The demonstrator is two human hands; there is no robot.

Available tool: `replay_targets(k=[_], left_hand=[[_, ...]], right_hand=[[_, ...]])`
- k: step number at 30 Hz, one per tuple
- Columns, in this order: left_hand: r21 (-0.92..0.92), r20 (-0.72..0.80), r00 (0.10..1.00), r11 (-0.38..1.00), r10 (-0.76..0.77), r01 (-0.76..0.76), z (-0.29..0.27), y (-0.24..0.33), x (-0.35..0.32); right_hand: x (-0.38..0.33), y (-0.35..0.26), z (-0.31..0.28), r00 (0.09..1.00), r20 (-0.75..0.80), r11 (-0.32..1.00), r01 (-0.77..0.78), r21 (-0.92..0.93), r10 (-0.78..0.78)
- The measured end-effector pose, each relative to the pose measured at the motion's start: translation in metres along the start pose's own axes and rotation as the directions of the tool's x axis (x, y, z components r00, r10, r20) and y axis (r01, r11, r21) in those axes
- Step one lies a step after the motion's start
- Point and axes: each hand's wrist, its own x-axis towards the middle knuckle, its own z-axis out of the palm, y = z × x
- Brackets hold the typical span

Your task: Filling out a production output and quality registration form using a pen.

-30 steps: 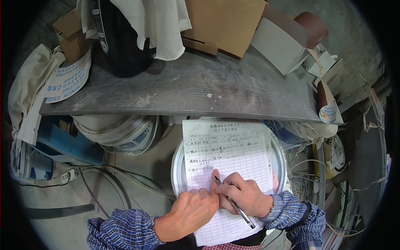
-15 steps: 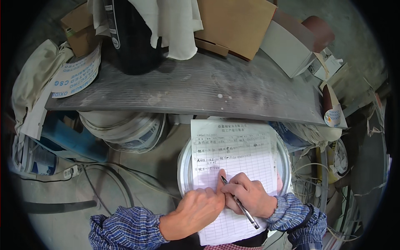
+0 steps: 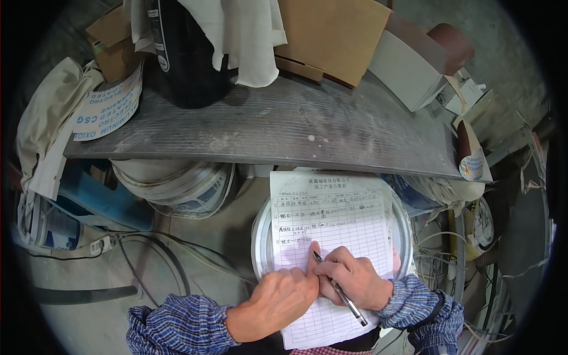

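A printed form sheet (image 3: pixel 349 260), ruled into rows with handwriting in its upper part, rests on the round lid of a white bucket (image 3: pixel 260 236). My right hand (image 3: pixel 355 277) holds a pen (image 3: pixel 349 303) with a clear barrel and black parts, its upper end slanting down to the right. My left hand (image 3: pixel 283 299) presses on the sheet, index finger stretched out and the other fingers curled under. That fingertip lies just below the last handwritten line, beside the pen's lower end. My two hands touch. The left palm is hidden. Other sheets show under the form's right edge.
Beyond the form stands a dusty grey bench (image 3: pixel 266 130). On it are a black bottle (image 3: pixel 189 65), a white cloth (image 3: pixel 254 47), a cardboard box (image 3: pixel 331 35) and a round abrasive sheet (image 3: pixel 109 109). Buckets (image 3: pixel 183 183) sit beneath; cables and a hose (image 3: pixel 89 294) lie on the floor.
My hands and the pen stay almost where they were. The view has shifted very slightly.
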Motion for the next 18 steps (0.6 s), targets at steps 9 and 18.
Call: replay_targets(k=[9,18], left_hand=[[-0.007,0.006,1.000,1.000,-0.017,0.017,0.0006,0.0008,0.0002],[-0.001,0.014,1.000,1.000,-0.010,0.010,0.0010,0.0003,-0.0002]], right_hand=[[0.0009,0.0004,0.0007,1.000,-0.023,1.000,0.017,-0.004,-0.017],[0.0003,0.0010,0.0012,1.000,-0.023,1.000,0.017,-0.004,-0.017]])
